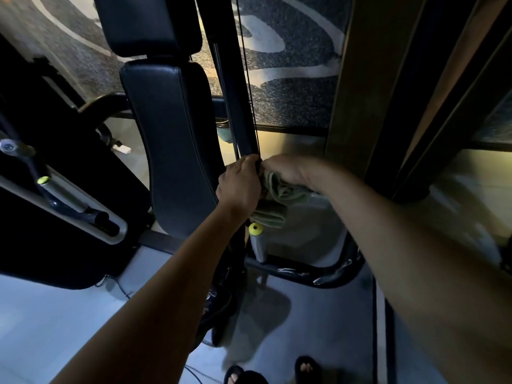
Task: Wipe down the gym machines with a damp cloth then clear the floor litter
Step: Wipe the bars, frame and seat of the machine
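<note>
Gym upright [238, 112]: both hands, right hand [288, 171] gripping cloth [273, 200].

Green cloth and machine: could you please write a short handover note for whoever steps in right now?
Left hand grips the dark upright post of the gym machine.
Right hand holds the green cloth against that post, beside the black back pad.
Done: cannot tell which parts are already wiped.
Left: finish the post, pads and yellow-capped handle, then pick up floor litter, such as the white scrap.
</note>
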